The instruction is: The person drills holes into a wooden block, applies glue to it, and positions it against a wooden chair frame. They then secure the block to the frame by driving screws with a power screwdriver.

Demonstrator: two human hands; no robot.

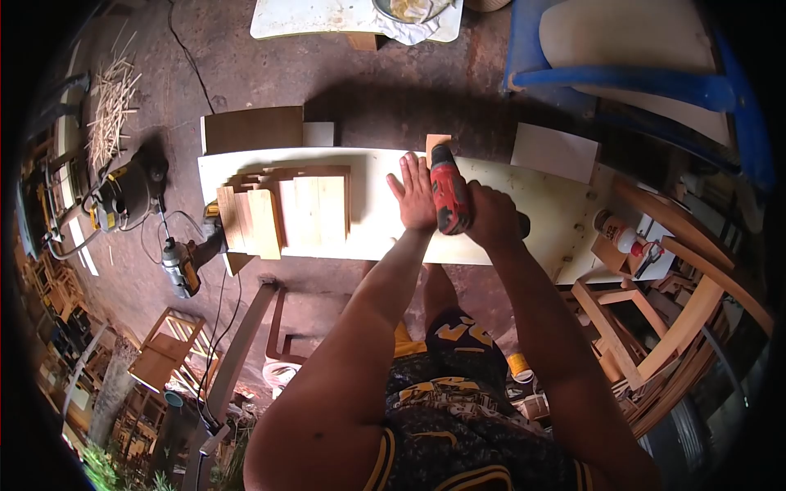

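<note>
My right hand (491, 214) is wrapped round the handle of a red and black cordless drill (449, 196). The drill's black chuck points toward the far edge of the white board (377, 221), near a small light wood piece (439, 143). Just left of the drill, my left hand (415, 192) lies flat on the board with its fingers spread, holding nothing. Further left on the board, light wooden slats (307, 209) are stacked side by side. Whether the drill's tip touches the small piece cannot be made out.
Corded power tools (182, 266) lie left of the board, with cables on the floor. A glue bottle (620, 233) and curved wooden frames (679, 327) are at the right. A blue-framed chair (630, 78) stands far right; a white table (319, 18) is ahead.
</note>
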